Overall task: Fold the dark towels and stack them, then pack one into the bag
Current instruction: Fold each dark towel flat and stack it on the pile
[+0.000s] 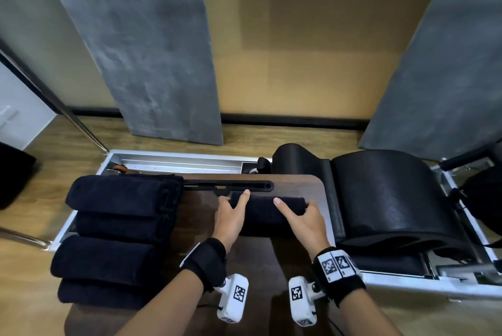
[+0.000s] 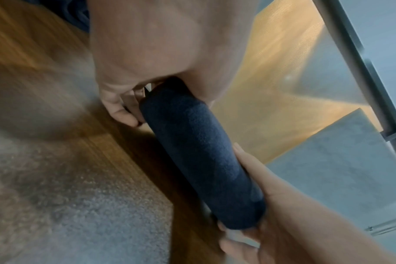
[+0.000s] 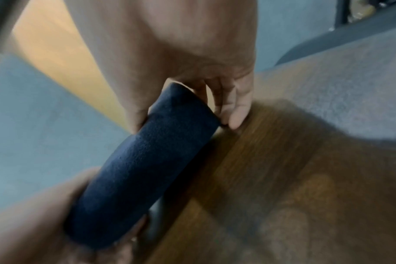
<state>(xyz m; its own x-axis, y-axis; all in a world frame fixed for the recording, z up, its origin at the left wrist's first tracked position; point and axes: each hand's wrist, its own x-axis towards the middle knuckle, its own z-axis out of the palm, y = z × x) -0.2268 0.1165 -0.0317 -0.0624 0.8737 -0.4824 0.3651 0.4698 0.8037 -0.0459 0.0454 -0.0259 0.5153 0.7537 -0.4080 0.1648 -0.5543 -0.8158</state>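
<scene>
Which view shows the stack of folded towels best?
The head view: the stack of folded towels lies whole at the table's left. Both wrist views show only the rolled towel that the hands hold.

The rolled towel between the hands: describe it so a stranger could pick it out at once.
Start at the dark wooden tabletop beside the black padded machine. Left on it lies a stack of rolled dark towels; right of that stack, the single dark navy rolled towel lies alone. Only this one is held at its ends by the left hand and right hand.
</scene>
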